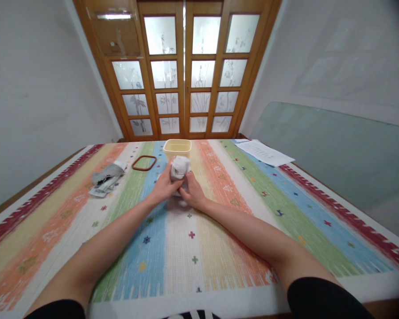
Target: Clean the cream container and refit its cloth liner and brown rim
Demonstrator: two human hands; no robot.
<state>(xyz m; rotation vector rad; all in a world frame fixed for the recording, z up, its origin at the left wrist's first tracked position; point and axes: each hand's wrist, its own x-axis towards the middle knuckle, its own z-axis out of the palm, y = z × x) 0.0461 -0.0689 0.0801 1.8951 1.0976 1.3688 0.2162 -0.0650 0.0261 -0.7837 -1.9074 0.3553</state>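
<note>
Near the far side of the table, my left hand [166, 184] and my right hand [193, 190] close around a crumpled white bundle [180, 167]. Its top sticks up above my fingers. Whether it is paper, cloth or plastic, I cannot tell. More white material shows low between my hands, mostly covered by them. Just behind the bundle stands a pale yellow bin [177, 147], its open top facing up and its lower front hidden. Left of the bin, a reddish-brown rounded square ring [144, 163] lies flat on the tablecloth.
A crumpled grey and white wrapping [106, 179] lies on the left part of the striped tablecloth [182, 266]. Printed white sheets [265, 153] rest at the far right. Beyond the table are wooden doors [182, 88] with frosted panes, and a greenish panel [338, 155] leans at the right wall.
</note>
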